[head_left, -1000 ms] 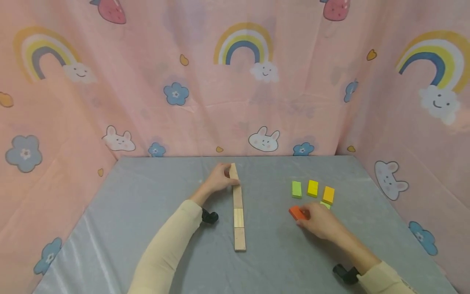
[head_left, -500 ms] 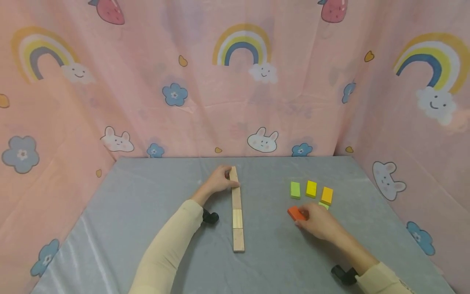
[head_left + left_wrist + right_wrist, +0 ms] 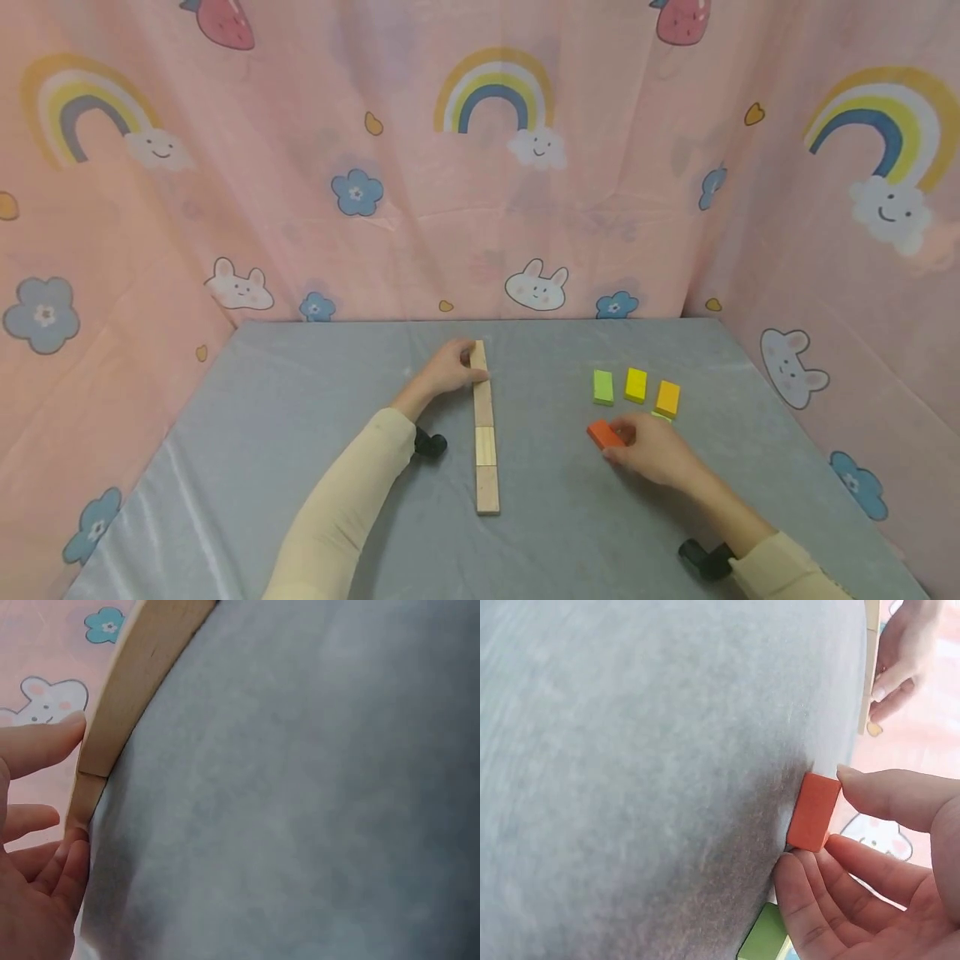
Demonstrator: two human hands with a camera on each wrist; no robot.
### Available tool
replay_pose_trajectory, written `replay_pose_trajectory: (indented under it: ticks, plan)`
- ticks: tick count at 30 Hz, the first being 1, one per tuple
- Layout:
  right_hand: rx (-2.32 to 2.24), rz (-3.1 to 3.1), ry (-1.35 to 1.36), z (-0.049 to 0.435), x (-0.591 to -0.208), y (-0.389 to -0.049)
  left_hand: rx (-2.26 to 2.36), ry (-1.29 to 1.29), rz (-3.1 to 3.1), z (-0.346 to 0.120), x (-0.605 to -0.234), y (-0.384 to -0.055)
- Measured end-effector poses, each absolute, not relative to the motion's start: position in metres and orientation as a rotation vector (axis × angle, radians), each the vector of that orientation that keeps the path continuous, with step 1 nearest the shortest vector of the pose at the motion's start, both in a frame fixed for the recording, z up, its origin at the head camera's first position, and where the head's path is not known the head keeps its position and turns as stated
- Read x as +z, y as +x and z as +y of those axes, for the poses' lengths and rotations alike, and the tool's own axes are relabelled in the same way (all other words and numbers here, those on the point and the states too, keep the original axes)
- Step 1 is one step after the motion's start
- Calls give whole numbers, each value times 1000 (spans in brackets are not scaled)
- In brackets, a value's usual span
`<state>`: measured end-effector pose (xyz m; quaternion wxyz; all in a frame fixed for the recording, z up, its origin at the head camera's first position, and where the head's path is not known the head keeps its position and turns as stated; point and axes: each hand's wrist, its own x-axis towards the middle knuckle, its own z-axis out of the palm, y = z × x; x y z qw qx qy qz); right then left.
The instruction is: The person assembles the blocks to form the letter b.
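A straight row of plain wooden blocks [image 3: 484, 446] lies end to end on the grey cloth. At its far end my left hand [image 3: 447, 367] holds the last wooden block [image 3: 478, 357], thumb at the near joint and fingers curled at the other end, as the left wrist view shows. To the right, my right hand [image 3: 651, 450] pinches an orange-red block [image 3: 603, 435] between thumb and fingers, low over the cloth. In the right wrist view, a green block [image 3: 765, 934] lies just beneath those fingers; the head view shows it mostly hidden behind the hand.
Beyond my right hand lie a light green block [image 3: 603, 387], a yellow block [image 3: 636, 385] and an amber block [image 3: 667, 398], spaced slightly apart. A pink patterned curtain [image 3: 450, 225] rises behind the grey table [image 3: 300, 375] and along its sides.
Both hands and the blocks they hold stay in place. The head view has shifted very slightly.
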<state>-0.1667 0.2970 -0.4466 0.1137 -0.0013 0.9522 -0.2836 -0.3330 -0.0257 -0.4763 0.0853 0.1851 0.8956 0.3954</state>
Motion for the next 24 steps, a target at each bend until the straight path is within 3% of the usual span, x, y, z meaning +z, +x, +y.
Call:
replay_pose_trajectory:
  ticks: [24]
  plan:
    - [-949,2712,-331,304,-448,-171,1132,621,2677,-31,-471,-320]
